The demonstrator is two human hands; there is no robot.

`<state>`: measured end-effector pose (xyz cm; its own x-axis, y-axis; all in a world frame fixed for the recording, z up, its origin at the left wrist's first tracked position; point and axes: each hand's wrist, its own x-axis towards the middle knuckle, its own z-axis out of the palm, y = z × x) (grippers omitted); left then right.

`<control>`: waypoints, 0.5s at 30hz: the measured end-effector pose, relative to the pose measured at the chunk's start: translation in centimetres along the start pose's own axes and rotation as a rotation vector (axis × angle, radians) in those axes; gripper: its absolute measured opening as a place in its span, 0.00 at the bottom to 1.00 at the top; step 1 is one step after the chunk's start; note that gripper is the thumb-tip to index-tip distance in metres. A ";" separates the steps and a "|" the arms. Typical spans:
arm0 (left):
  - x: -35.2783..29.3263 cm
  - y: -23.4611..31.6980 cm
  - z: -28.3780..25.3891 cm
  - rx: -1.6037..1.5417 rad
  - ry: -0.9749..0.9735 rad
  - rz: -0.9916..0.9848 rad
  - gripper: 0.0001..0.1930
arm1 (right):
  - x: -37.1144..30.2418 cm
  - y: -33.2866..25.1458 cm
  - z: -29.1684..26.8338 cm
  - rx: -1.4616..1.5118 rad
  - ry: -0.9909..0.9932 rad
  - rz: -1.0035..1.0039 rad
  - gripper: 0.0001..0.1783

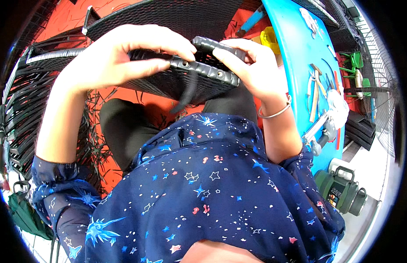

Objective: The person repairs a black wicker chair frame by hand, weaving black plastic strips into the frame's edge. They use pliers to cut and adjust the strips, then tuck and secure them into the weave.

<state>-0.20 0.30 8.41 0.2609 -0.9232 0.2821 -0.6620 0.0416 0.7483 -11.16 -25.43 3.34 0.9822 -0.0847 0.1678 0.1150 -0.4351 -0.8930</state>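
A black woven wicker panel [168, 85] rests across my lap, its near rim wrapped in flat black strip. Two small holes show in the wrapped rim [205, 71]. My left hand [124, 55] pinches this rim between thumb and fingers, left of the holes. On the other side, my right hand [259, 70] grips the wrapped end, with the thumb over the top and the fingers partly hidden behind. From the rim between the hands, a loose black strip [190, 92] hangs down, slightly blurred.
At the right stands a blue table [295, 57] carrying a hammer [316, 72], pliers [312, 85] and a clear plastic bag [337, 109]. A dark green jug [341, 190] sits below it. Black woven parts [26, 109] are stacked at the left. Strip scraps litter the red floor [120, 94].
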 end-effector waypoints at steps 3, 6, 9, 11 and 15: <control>-0.6 1.0 0.8 0.237 -0.001 0.031 0.16 | -0.2 0.2 0.3 0.038 -0.002 -0.017 0.15; -0.8 1.1 1.6 0.344 0.050 0.105 0.15 | -0.2 0.4 0.4 0.072 0.000 -0.025 0.15; -0.6 1.3 1.9 0.390 0.056 0.153 0.11 | -0.2 0.2 0.4 0.064 0.002 -0.036 0.15; -0.6 1.5 2.5 0.235 0.122 0.078 0.09 | -0.3 0.0 0.4 0.061 -0.004 -0.029 0.15; -0.4 1.1 1.7 -0.198 0.253 -0.379 0.08 | -0.5 -0.3 0.4 0.050 -0.041 0.009 0.16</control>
<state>-2.26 0.03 8.12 0.6358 -0.7670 0.0870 -0.3482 -0.1844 0.9191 -11.62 -24.88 3.30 0.9884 -0.0510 0.1428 0.1120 -0.3895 -0.9142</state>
